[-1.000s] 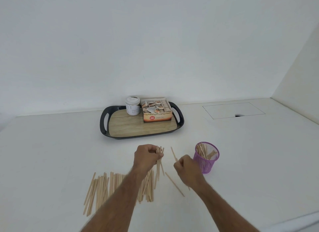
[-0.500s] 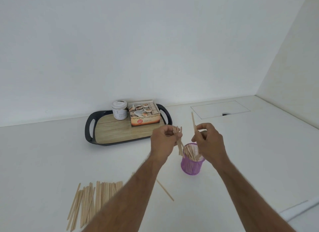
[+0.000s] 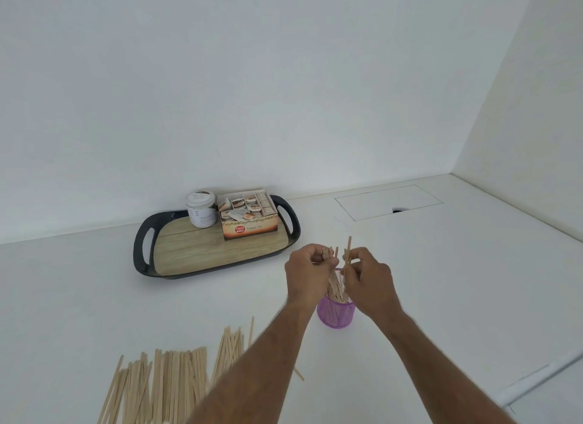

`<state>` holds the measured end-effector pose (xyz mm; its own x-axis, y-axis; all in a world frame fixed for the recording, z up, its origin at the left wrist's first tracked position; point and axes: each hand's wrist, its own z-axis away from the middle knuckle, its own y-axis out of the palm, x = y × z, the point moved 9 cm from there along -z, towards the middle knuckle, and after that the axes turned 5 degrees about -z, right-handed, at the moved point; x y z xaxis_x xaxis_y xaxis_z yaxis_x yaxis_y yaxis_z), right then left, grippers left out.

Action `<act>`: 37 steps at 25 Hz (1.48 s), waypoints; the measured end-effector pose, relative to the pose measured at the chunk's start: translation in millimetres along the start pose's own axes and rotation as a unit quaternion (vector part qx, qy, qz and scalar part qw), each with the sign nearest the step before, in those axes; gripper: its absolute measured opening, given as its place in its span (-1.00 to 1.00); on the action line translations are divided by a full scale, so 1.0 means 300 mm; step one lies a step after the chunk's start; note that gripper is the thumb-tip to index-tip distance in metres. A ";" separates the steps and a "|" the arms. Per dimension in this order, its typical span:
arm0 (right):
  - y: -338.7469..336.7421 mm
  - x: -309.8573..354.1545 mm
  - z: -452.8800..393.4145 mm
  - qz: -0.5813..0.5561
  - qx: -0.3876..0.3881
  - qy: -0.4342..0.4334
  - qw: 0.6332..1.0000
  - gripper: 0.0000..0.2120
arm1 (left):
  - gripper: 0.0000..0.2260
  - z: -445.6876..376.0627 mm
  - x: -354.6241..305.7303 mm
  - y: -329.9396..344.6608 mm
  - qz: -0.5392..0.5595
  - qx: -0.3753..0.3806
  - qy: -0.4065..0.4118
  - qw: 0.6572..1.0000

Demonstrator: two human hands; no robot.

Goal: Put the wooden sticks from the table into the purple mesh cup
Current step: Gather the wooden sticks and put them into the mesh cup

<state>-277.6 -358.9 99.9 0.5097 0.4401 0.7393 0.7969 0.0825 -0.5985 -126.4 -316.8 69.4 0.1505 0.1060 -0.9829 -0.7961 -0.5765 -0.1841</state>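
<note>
The purple mesh cup (image 3: 335, 315) stands on the white table with several wooden sticks leaning inside it. Both hands hover right above its mouth. My left hand (image 3: 307, 274) grips a small bundle of sticks whose lower ends reach into the cup. My right hand (image 3: 369, 280) pinches a single upright stick (image 3: 348, 250). A large spread of loose wooden sticks (image 3: 164, 385) lies on the table at the lower left, partly hidden by my left forearm.
A dark tray (image 3: 140, 250) with a wood-look base sits behind the cup, carrying a white jar (image 3: 201, 213) and an open tea box (image 3: 249, 217). A rectangular hatch outline (image 3: 388, 201) marks the tabletop at the back right. Walls close the back and right.
Both hands lifted from the pile and carried their sticks over to the cup; they now sit lower and closer together above its mouth. The view shifted, showing more of the pile.
</note>
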 end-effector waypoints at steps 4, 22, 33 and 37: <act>0.001 -0.039 -0.011 0.013 -0.006 0.047 0.999 -0.91 | -0.84 0.010 0.032 0.017 -0.011 0.023 -0.007 1.000; 0.476 -0.013 0.268 0.188 0.295 0.094 0.932 -0.40 | -0.74 0.024 0.227 -0.464 -0.266 0.035 -0.126 0.955; 0.672 0.122 0.395 0.177 0.305 0.074 0.933 -0.44 | -0.51 0.167 0.404 -0.622 -0.442 0.063 -0.213 0.869; 0.685 0.138 0.390 0.182 0.306 0.066 0.932 -0.66 | -0.60 0.190 0.404 -0.598 -0.447 0.070 -0.206 0.867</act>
<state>-130.8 -219.2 -28.6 0.7774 0.4281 0.4608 0.2496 0.4625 -0.8508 1.2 -154.3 -17.0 0.5453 0.7578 -0.3583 -0.5365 -0.0129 -0.8438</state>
